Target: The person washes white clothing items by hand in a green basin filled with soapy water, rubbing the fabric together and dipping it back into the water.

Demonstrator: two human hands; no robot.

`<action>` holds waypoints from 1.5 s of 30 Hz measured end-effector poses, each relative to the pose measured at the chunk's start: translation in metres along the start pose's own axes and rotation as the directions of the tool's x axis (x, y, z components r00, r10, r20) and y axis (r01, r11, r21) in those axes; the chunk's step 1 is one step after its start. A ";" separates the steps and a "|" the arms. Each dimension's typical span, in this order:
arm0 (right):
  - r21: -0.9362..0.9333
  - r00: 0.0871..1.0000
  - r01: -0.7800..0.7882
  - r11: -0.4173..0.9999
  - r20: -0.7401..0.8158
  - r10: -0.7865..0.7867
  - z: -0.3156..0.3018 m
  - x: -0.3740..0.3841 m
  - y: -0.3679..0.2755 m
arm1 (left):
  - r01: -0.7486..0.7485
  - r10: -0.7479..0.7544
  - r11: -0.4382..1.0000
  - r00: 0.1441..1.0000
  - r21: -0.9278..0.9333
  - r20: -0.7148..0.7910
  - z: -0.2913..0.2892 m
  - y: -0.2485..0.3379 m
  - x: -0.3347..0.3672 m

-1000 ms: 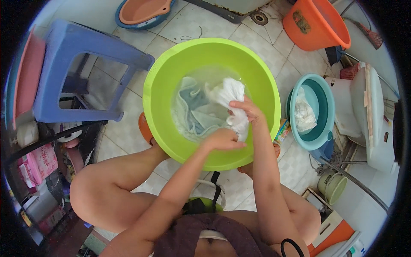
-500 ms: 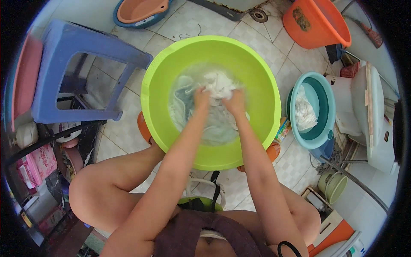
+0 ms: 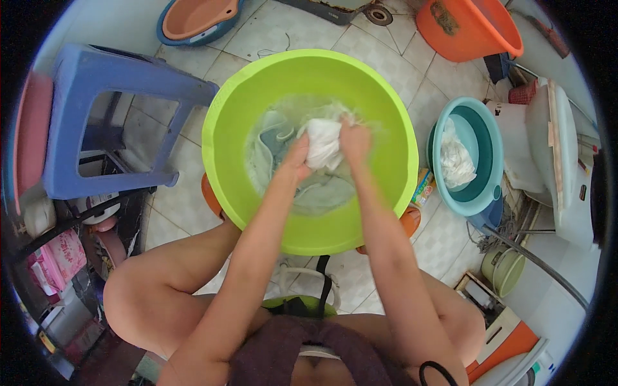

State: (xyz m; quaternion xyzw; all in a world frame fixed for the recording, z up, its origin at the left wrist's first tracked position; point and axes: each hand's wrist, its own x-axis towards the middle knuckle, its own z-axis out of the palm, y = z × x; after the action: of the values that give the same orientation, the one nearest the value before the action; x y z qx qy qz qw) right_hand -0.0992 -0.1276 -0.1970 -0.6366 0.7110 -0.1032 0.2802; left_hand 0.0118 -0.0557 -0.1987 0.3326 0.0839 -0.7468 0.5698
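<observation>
Between my knees stands a large lime-green basin with cloudy water and wet laundry in it. Both hands grip a bunched white cloth over the middle of the water. My left hand is closed on its left side. My right hand, somewhat blurred, is closed on its right side. A pale blue-grey garment lies in the water left of my hands. Other pale cloth is under the water nearer to me.
Right of the basin, a teal tub holds a white bundle. A blue plastic stool stands at left. An orange bucket is at the far right, and nested small basins at the far left. A small colourful packet touches the basin's right side.
The white cloth has come up from the water and is bunched tighter between my hands. My right hand has turned, and my left has shifted slightly nearer to me.
</observation>
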 end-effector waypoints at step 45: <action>0.427 0.732 0.646 0.633 -0.110 -0.673 -0.046 -0.057 -0.033 | -0.067 0.086 0.988 0.987 0.136 -0.137 0.027 0.015 -0.027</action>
State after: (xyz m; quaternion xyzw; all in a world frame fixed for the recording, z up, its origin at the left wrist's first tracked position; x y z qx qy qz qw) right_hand -0.0939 -0.0877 -0.1275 -0.7747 0.3782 -0.3362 0.3792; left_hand 0.0179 -0.0531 -0.1584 0.4247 0.0626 -0.7026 0.5675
